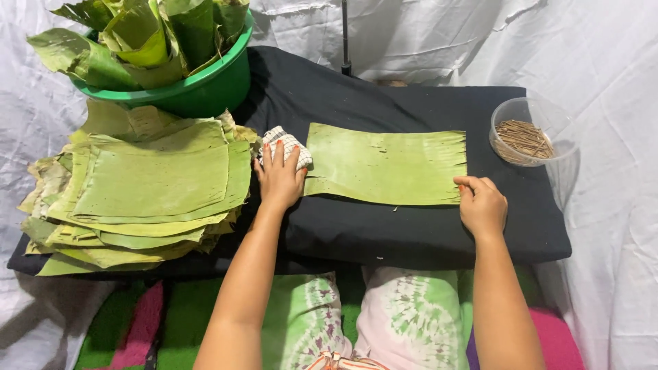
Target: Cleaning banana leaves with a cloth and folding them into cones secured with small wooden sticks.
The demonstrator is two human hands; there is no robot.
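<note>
Head view: left hand (279,179) presses checked cloth (286,145) on banana leaf (384,164).

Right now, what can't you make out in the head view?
- Checked cloth: mostly hidden under the left hand.
- Leaf, near-right corner: covered by the right hand.
- Green tub: top cut by the frame edge, inside hidden by leaves.
- Sticks in the clear bowl: too small to count.
- Leaf stack: lower sheets hidden.
</note>
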